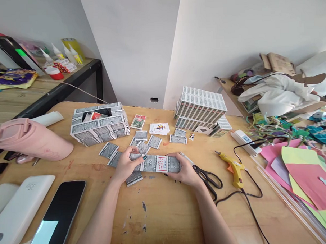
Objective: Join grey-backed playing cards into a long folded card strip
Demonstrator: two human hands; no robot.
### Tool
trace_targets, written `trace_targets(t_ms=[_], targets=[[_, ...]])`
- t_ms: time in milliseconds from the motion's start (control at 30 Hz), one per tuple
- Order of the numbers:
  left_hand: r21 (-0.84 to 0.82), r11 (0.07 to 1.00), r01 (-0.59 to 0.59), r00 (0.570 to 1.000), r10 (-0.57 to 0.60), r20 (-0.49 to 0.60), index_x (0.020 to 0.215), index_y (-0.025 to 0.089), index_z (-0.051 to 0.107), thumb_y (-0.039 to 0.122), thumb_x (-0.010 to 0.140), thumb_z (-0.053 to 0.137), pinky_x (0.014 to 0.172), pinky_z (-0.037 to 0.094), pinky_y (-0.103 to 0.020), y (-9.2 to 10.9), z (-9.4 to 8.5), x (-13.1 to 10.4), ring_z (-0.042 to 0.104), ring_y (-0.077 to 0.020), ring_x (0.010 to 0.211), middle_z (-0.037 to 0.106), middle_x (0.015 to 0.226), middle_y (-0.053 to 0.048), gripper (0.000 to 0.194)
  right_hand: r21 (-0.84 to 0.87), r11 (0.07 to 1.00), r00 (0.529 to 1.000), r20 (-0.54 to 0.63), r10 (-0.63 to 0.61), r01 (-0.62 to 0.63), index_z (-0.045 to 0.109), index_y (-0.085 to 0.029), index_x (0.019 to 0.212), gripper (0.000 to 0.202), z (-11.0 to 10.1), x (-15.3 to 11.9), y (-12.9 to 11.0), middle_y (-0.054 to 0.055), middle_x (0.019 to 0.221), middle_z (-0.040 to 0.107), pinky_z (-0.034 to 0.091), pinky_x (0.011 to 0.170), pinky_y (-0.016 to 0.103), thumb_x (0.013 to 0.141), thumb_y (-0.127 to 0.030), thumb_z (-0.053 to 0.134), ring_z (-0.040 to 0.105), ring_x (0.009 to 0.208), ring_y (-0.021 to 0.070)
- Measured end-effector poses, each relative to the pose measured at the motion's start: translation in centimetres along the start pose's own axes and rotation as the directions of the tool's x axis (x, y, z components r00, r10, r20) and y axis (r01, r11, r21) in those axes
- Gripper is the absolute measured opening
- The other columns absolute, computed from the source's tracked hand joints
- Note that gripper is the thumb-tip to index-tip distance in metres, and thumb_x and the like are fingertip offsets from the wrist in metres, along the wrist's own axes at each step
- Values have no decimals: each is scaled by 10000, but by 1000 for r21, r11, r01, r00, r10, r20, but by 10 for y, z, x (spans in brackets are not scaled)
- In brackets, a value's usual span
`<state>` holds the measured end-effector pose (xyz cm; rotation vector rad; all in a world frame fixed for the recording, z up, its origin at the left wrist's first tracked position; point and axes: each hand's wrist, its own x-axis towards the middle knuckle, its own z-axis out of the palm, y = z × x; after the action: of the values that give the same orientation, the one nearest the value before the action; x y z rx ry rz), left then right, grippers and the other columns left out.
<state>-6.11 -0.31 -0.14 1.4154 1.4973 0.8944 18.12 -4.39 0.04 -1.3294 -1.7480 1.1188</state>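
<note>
A long strip of grey-patterned playing cards [151, 163] with a white and red label piece spans between my two hands, just above the table. My left hand [127, 162] pinches its left end, thumb on top. My right hand [184, 170] grips the right end, fingers wrapped round the edge. Loose face-down cards [109, 151] lie around and behind my left hand, and a folded card [134, 178] sits just under the strip. Partly behind my right hand are black-handled scissors [208, 177]. A box covered in cards [99, 124] stands at the back left.
Stacked card packs [200, 107] stand at the back right. A yellow glue gun [237, 171] with its cord lies right of the scissors, near a power strip [245, 141] and coloured paper [303, 177]. At left are a pink tumbler [36, 140], a phone [57, 216] and a white power bank [25, 212].
</note>
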Motion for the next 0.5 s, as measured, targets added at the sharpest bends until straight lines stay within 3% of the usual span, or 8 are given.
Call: trace_targets(t_ms=[500], targets=[[-57, 998, -17, 999, 19, 32, 843, 215, 490, 283, 646, 637, 844, 346, -284, -4, 12, 0, 500, -188, 917, 521, 873, 13, 256, 44, 997, 998, 18, 65, -65, 514, -225, 1135, 547, 17, 0, -2, 22, 992, 631, 488, 712, 285, 629, -294, 711, 602, 842, 179]])
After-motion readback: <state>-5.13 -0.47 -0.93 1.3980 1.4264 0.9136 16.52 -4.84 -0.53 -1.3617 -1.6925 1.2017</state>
